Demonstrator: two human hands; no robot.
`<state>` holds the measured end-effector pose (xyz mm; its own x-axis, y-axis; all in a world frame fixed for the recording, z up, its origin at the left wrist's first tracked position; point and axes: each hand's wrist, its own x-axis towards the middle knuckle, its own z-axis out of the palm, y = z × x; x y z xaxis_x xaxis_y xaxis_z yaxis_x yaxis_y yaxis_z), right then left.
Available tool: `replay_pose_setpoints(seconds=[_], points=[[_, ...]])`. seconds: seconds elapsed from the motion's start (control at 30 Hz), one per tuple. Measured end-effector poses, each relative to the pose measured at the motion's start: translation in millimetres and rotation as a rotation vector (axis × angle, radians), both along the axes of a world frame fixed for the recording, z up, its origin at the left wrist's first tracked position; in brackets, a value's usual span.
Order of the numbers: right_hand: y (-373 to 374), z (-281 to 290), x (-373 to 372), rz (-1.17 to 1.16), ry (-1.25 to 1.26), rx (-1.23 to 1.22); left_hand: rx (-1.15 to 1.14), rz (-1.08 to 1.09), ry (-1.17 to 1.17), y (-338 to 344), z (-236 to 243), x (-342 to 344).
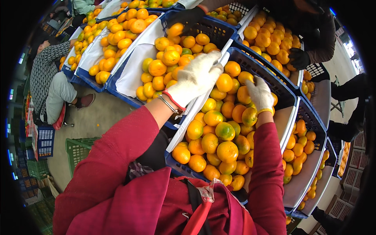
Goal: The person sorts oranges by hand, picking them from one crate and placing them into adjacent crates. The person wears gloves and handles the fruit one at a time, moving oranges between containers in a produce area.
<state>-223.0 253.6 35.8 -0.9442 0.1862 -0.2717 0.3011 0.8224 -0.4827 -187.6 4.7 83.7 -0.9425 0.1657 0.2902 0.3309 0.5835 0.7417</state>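
Note:
My left hand point(197, 76), in a white knit glove with a red cuff, is closed over the white paper liner point(201, 102) along the rim between two blue crates. My right hand point(261, 95), in a similar glove with a yellow cuff, reaches down into the crate in front of me. Its curled fingers are against an orange mandarin point(243, 95); the palm side is hidden. Mandarins, some of them green-tinged point(225, 131), fill this blue crate point(280, 84). More mandarins point(157, 67) lie in the crate left of my left hand.
Another person's dark-gloved hand point(186, 18) is over the left crate, and a second dark glove point(299, 58) touches fruit in the far crate. More lined crates point(309, 156) stand at right. A seated person point(58, 78) works at left. A green crate point(80, 150) is on the floor.

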Motion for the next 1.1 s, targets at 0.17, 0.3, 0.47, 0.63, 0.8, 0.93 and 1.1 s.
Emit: replay_pose_setpoints(seconds=[0.17,0.3,0.47,0.63,0.8,0.93,1.1], points=[[-6,-13,24,0.122,-0.086,0.301,-0.167,0.001,-0.036,1,-7,-18],[-8,-38,14,0.142,-0.051,0.334,-0.729,-0.086,0.062,40,-32,-27],[54,-85,6,0.182,0.122,-0.014,-1.098,-0.186,0.303,90,-90,-30],[40,-68,11,0.161,0.049,0.23,-1.193,-0.123,0.231,113,-137,-40],[16,7,76,0.174,0.201,0.358,-1.051,-0.266,0.21,105,-126,-44],[46,-17,98,0.471,0.498,0.263,-1.0,-0.253,0.219,92,-112,-47],[44,12,118,0.501,0.074,0.241,-0.941,-0.241,0.254,98,-88,-46]])
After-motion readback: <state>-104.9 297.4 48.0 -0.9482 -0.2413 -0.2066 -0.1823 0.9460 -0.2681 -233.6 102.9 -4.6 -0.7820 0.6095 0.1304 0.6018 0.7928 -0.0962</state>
